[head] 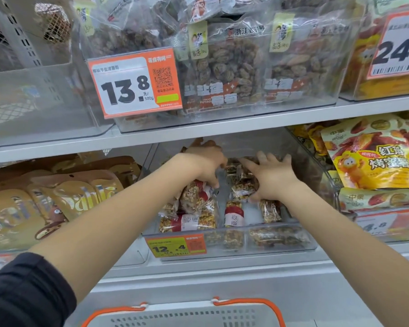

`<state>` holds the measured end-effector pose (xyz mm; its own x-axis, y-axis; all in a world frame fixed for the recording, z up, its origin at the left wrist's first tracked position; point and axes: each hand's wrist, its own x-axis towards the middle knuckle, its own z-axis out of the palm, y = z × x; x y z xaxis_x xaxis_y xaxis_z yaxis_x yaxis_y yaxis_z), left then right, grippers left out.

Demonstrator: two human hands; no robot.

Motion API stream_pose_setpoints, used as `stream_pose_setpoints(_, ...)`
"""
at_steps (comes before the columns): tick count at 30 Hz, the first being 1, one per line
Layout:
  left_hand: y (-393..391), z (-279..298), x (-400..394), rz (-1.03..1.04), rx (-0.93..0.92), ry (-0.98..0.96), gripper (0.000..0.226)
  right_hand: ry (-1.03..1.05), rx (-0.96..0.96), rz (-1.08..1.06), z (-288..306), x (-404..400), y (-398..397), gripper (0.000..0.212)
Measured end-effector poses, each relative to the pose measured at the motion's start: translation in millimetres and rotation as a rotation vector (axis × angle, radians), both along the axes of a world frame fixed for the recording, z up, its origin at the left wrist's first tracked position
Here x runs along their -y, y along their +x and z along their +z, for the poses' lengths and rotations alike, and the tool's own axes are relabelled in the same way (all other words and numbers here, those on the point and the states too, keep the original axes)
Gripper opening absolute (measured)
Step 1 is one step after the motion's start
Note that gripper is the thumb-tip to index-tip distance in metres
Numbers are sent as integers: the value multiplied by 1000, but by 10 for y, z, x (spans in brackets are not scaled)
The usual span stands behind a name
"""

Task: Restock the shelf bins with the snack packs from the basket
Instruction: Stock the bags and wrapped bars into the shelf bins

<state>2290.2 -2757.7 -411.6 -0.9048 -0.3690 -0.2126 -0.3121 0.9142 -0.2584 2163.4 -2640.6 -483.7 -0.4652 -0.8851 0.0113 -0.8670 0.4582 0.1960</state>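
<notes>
shelf: white metal shelf (pixel 222 125), two tiers, clear bins.
bin: clear bin (pixel 281 241) at centre, snack packs (pixel 194 197) inside.
l hand (pixel 208 161): grips packs, 11 o'clock of bin.
r hand (pixel 272 175): fingers spread, pressing packs.
basket (pixel 187 315): 6 o'clock, grey w/ orange handles.

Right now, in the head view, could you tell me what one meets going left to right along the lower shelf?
Brown snack bags → left hand gripping nut packs in the clear bin → right hand resting on packs in the same bin → yellow sweet-potato bags.
</notes>
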Motion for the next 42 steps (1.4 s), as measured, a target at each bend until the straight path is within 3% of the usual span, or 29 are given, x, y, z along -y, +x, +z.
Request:
stream_pose_setpoints(4, 22, -3, 110, 33, -42, 68, 49, 179, 59, -58, 90, 309, -110, 123)
stream_pose_setpoints(7, 3, -17, 177, 59, -72, 106, 51, 242, 108, -78, 157, 343, -103, 120)
stream_pose_setpoints(12, -141, -56, 317, 111, -84, 158, 57, 224, 96, -36, 309, -7, 22, 82)
stream_pose_setpoints(17, -413, -135, 254, 17, -57, 57, 44, 138, 161, -26, 525, -503, 317, 55)
stream_pose_setpoints(23, -833, -297, 351, 54, 54, 182, 85, -101, 89, 80, 362, -868, 410, 45)
stream_pose_setpoints(26, -923, -431, 356, 103, 118, 276, 89, -230, -7, 107, 223, -881, 322, 46)
stream_pose_setpoints(29, -967, -511, 361, 108, 160, 250, 94, -245, -57, 130, 154, -880, 286, 53)
stream_pose_setpoints(36, -886, -464, 304, 85, 210, 198, 81, 72, 10, 67, 369, -785, 409, 66)
stream_pose_setpoints(40, -540, -340, 289, -64, 46, -32, 40, 400, 4, 19, 575, -601, 395, 73)
stream_pose_setpoints(42, -328, -260, 244, -73, -48, -66, 32, 503, -24, 28, 614, -566, 348, 77)
